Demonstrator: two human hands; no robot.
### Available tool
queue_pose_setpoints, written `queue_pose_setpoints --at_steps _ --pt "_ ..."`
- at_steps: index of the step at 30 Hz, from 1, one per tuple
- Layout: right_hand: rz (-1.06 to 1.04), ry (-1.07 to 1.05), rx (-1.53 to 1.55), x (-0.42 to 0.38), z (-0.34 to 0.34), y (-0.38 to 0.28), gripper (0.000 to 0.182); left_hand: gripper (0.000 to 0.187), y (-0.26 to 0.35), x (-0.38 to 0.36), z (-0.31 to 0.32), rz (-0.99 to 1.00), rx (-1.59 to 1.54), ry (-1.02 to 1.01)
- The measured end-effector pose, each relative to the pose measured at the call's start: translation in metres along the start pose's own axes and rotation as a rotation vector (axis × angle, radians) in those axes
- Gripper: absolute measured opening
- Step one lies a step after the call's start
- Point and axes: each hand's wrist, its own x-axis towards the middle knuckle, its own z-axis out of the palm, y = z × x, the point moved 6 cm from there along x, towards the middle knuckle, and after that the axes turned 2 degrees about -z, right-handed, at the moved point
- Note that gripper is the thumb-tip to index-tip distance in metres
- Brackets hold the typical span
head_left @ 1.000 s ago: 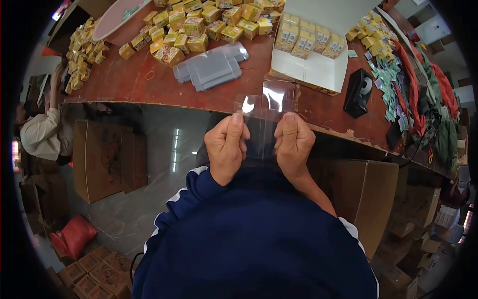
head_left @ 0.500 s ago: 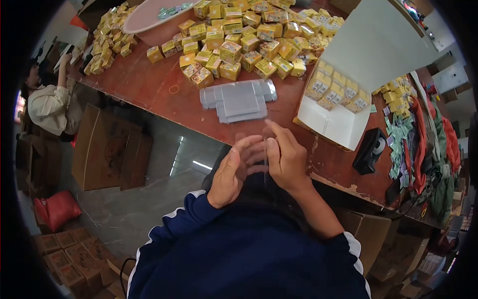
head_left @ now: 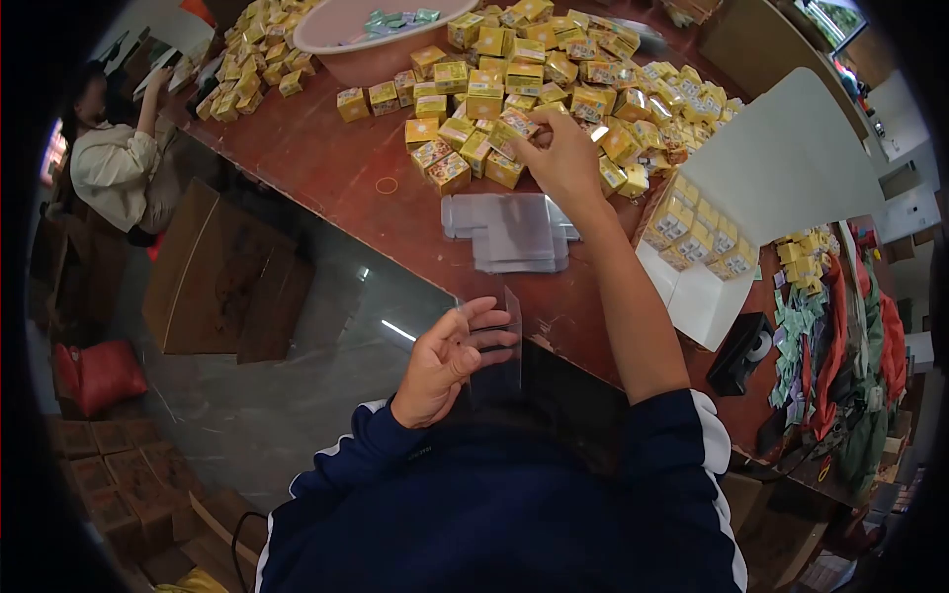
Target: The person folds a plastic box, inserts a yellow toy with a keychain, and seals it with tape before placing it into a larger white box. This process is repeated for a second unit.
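In front of my body, my left hand (head_left: 450,356) holds a clear plastic box (head_left: 512,341), its fingers curled behind one see-through wall. At the pile on the table, my right hand (head_left: 559,153) has its thumb and fingers on a small yellow box (head_left: 516,127). Many similar yellow boxes (head_left: 484,84) lie heaped around it. Flat clear plastic sheets (head_left: 519,232) are stacked near the table edge, below my right hand. Beside my right forearm stands an open white carton (head_left: 682,301) with rows of small yellow boxes (head_left: 697,232) inside.
The red table (head_left: 326,163) bears a pink basin (head_left: 381,49) with small green packets, a rubber band (head_left: 387,185), a black tape dispenser (head_left: 741,351) and scattered green sachets (head_left: 794,341). Cardboard boxes (head_left: 213,277) and a red bag (head_left: 102,376) are at left. A person (head_left: 119,173) sits farther off.
My right hand has left the clear plastic box and reached forward to the yellow pile, onto a small box. My left hand keeps the plastic box. The camera view has shifted.
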Motion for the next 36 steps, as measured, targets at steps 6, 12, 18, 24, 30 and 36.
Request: queue_pose_setpoints --at_steps 6,12,18,24,30,36 --pt "0.246 -0.149 1.0 -0.073 -0.037 -0.002 0.038 0.078 0.004 0.002 -0.002 0.043 0.084 0.074" --pt "0.307 -0.293 1.644 -0.165 -0.06 -0.009 0.067 0.074 -0.007 0.008 0.022 0.058 0.129 -0.029" --pt "0.199 -0.212 1.736 -0.218 -0.083 -0.001 0.07 0.071 -0.01 0.004 0.045 0.087 0.259 -0.111" --pt "0.177 -0.207 1.317 -0.247 -0.105 0.035 0.059 0.07 -0.01 -0.003 0.057 0.08 0.386 -0.135" --pt "0.392 -0.14 1.044 -0.263 -0.125 0.061 0.046 0.066 -0.019 -0.003 0.051 0.015 0.389 -0.129" --pt "0.548 -0.11 1.009 -0.271 -0.114 0.091 0.043 0.064 -0.027 0.002 0.051 -0.027 0.366 -0.139"
